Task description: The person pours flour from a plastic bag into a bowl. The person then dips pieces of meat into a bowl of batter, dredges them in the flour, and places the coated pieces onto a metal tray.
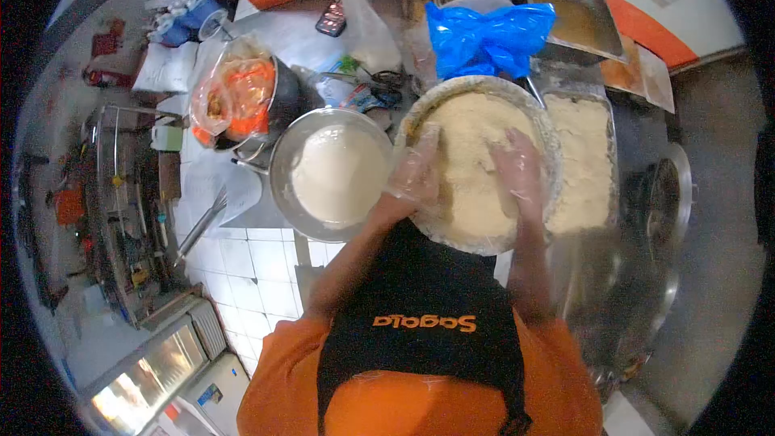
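A large round basin (pixel 407 105) holds a pale, crumbly flour-like mix (pixel 472 194). My left hand (pixel 416 171), in a clear plastic glove, lies against the left inside of the basin with its fingers stretched forward. On the right side of the mix rests my right hand (pixel 518 163), also gloved, its fingers spread and touching the crumbs. Just left of the basin stands a metal bowl (pixel 282 190) of creamy white batter (pixel 339 176). To the right, a rectangular tray (pixel 611 186) is filled with pale breaded pieces or mix (pixel 580 157).
A blue plastic bag (pixel 488 36) sits behind the basin. At the left are a pot (pixel 284 89) with an orange-filled plastic bag (pixel 242 97) and a whisk (pixel 202 226). A phone-like device (pixel 332 16) lies at the back. A metal pan (pixel 569 12) stands at back right.
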### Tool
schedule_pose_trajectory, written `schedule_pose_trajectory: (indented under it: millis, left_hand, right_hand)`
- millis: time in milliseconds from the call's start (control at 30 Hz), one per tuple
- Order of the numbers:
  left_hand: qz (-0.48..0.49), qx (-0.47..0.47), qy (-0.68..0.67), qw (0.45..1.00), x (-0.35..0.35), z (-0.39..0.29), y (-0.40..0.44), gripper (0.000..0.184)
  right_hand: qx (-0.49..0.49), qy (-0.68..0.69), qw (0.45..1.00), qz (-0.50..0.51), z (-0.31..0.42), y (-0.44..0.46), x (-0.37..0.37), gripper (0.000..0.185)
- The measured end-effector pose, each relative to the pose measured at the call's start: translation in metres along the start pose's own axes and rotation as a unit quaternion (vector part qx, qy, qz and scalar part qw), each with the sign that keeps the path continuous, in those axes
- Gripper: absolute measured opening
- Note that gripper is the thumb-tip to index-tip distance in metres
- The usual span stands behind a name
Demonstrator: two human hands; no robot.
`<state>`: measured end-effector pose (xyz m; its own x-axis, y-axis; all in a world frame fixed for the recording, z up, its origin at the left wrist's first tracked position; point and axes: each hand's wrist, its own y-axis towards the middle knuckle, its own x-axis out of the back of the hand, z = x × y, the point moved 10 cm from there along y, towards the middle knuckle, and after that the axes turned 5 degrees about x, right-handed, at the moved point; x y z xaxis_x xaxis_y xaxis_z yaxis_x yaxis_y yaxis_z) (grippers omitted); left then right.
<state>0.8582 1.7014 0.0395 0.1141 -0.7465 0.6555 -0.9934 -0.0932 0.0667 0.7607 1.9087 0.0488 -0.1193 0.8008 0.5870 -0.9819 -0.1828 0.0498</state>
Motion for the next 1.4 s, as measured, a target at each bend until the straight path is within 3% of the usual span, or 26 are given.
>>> schedule_pose_trajectory:
  millis: [33,67,133,167,233,267,367,433,567,633,667,733,767,833,900,967,1000,1033,1067,1133,1300,1400]
  left_hand:
    - [-0.040,-0.042,0.037,0.998,0.008,-0.008,0.002,0.070]
    - [0.026,0.004,0.014,1.000,0.001,0.003,0.004,0.069]
    - [-0.026,-0.055,0.013,0.998,0.001,0.010,0.004,0.068]
    - [-0.078,-0.108,0.013,0.991,0.004,0.011,-0.001,0.067]
    - [-0.056,-0.082,0.022,0.995,0.005,0.012,0.004,0.067]
    - [-0.037,-0.057,0.033,0.997,0.003,0.015,0.008,0.066]
    - [-0.011,-0.025,-0.038,0.999,0.007,0.005,0.008,0.063]
    - [-0.002,-0.044,-0.018,0.999,-0.001,0.006,0.004,0.061]
    - [-0.027,-0.068,-0.043,0.996,0.009,-0.008,0.008,0.055]
    - [-0.037,-0.079,-0.023,0.996,0.017,-0.016,0.009,0.055]
    - [-0.045,-0.088,-0.001,0.995,0.019,-0.018,0.007,0.055]
    - [-0.060,-0.091,-0.008,0.994,0.009,-0.001,0.000,0.055]
    - [-0.077,-0.098,-0.016,0.992,0.005,0.007,-0.004,0.056]
    - [-0.063,-0.064,-0.066,0.994,0.002,0.010,-0.001,0.056]
    - [-0.050,-0.028,-0.115,0.992,0.004,0.012,0.004,0.057]
    - [-0.061,-0.090,0.019,0.994,0.013,-0.008,0.005,0.059]
    - [-0.062,-0.089,0.019,0.994,0.011,-0.006,0.005,0.059]
    - [-0.069,-0.096,0.037,0.992,0.009,-0.004,0.003,0.060]
    - [-0.073,-0.105,0.054,0.990,0.005,-0.002,0.000,0.062]
    - [-0.064,-0.108,0.072,0.989,-0.006,0.003,0.000,0.063]
    - [-0.045,-0.078,0.034,0.995,0.006,-0.029,0.004,0.065]
    - [-0.008,-0.048,0.138,0.989,-0.006,-0.028,0.009,0.061]
  right_hand:
    - [0.104,-0.102,0.989,-0.021,0.018,0.002,0.003,0.045]
    - [0.102,-0.105,0.989,-0.026,0.007,0.003,0.000,0.045]
    - [-0.016,-0.143,0.988,0.052,-0.034,0.005,-0.021,0.043]
    - [-0.018,-0.145,0.988,0.051,-0.038,0.006,-0.020,0.043]
    - [-0.179,0.029,0.981,0.066,-0.066,-0.004,-0.025,0.042]
    - [-0.180,0.028,0.981,0.066,-0.066,-0.004,-0.020,0.042]
    - [-0.133,0.106,0.985,0.011,-0.056,-0.007,-0.003,0.045]
    - [-0.004,0.072,0.995,-0.071,-0.032,-0.002,0.009,0.048]
    - [-0.012,-0.082,0.996,-0.020,-0.047,0.003,-0.007,0.050]
    - [-0.205,0.011,0.974,0.093,-0.056,-0.007,-0.014,0.052]
    - [-0.207,0.011,0.974,0.096,-0.048,-0.009,-0.012,0.052]
    - [-0.072,-0.130,0.989,-0.022,-0.007,-0.007,0.019,0.054]
    - [-0.075,-0.128,0.989,-0.021,0.004,-0.013,0.022,0.054]
    - [-0.039,0.075,0.996,0.037,0.034,-0.023,0.013,0.059]
    - [-0.047,0.063,0.995,0.067,0.032,-0.035,0.009,0.062]
    - [-0.053,0.050,0.992,0.100,0.011,-0.057,-0.002,0.065]
    - [0.028,-0.213,0.973,0.081,-0.013,-0.072,-0.004,0.066]
    - [0.105,-0.458,0.881,0.057,-0.019,-0.082,-0.008,0.067]
    - [0.102,-0.459,0.881,0.058,-0.016,-0.082,-0.011,0.067]
    - [-0.093,-0.252,0.945,0.184,-0.043,-0.081,-0.030,0.066]
    - [-0.116,-0.165,0.950,0.237,-0.007,-0.068,-0.028,0.058]
    - [-0.066,-0.160,0.960,0.220,-0.019,-0.072,-0.051,0.055]
